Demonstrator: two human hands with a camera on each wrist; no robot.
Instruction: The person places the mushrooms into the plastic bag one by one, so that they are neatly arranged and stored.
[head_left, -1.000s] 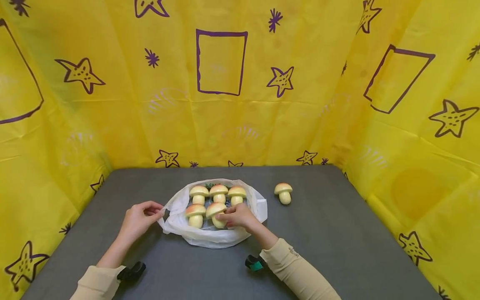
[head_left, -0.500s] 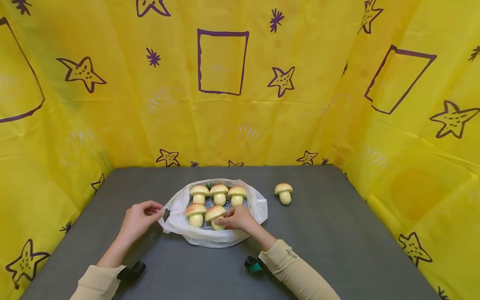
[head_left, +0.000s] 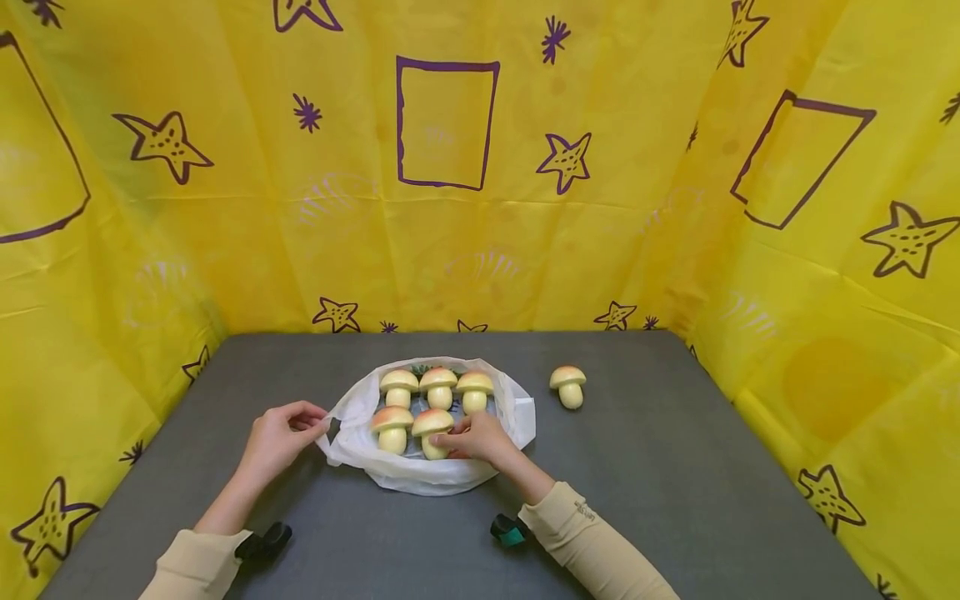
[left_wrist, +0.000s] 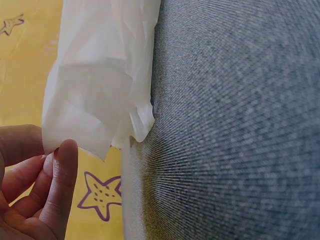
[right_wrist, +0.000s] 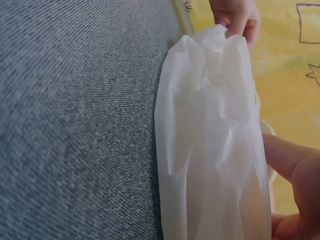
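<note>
A white plastic bag (head_left: 427, 477) lies with its mouth spread wide, and several toy mushrooms with cream stems and orange-tinged caps sit inside in two rows. My left hand (head_left: 276, 440) pinches the bag's left edge between thumb and fingers; the left wrist view shows the thumb (left_wrist: 65, 165) against the thin film (left_wrist: 95, 95). Inside the bag, my right hand (head_left: 483, 439) grips the stem of the front-row mushroom (head_left: 432, 421), thumb on the near side. In the right wrist view the bag's wall (right_wrist: 210, 150) hides most of that mushroom and part of the fingers.
One more mushroom (head_left: 568, 387) lies on the grey tabletop (head_left: 645, 467), right of the bag. A green leafy bit (head_left: 422, 369) shows at the bag's back rim. Yellow patterned cloth (head_left: 480, 233) walls in the table's back and sides.
My right hand has shifted the gripped mushroom slightly within the front row, and its cap now sits straighter. The left hand keeps its pinch on the bag's edge.
</note>
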